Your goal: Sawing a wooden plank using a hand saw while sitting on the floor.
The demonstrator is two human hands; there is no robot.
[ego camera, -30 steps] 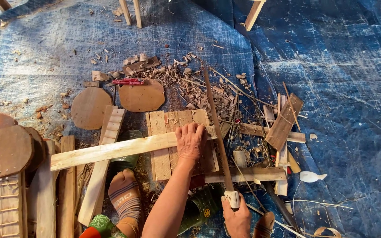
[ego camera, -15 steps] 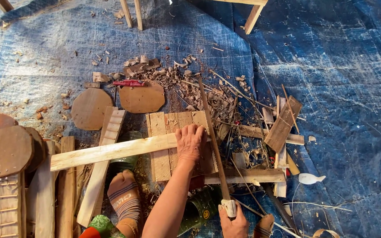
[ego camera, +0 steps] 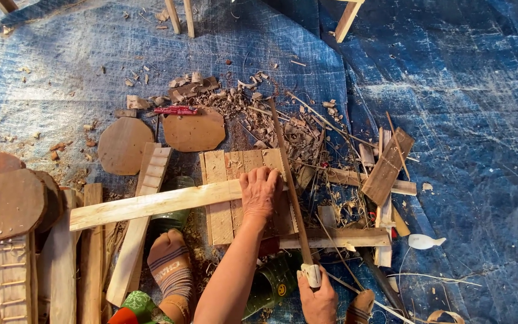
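1. I count two hands of my own in view: my left hand (ego camera: 260, 191) and my right hand (ego camera: 318, 298), at the bottom edge.
2. One pale wooden strip (ego camera: 151, 204) lies across the work. Its long axis runs left to right, its right end a little higher, and that end sits under my left hand.
3. My left hand presses flat on the strip, fingers spread and closed round nothing, pinning it on the slatted wooden board (ego camera: 220, 207).
4. One long thin blade (ego camera: 286, 174) runs from its handle steeply up and slightly left, just beside my left fingers. My right hand is wrapped tight round its white-taped handle.
5. I see two flat rounded brown cutouts (ego camera: 194, 130) above the board, and one small red tool (ego camera: 176, 111) above them.
6. No container shows; shavings and offcuts lie loose on the blue tarp (ego camera: 469, 90).
7. One striped-socked foot (ego camera: 172, 267) rests below the strip.
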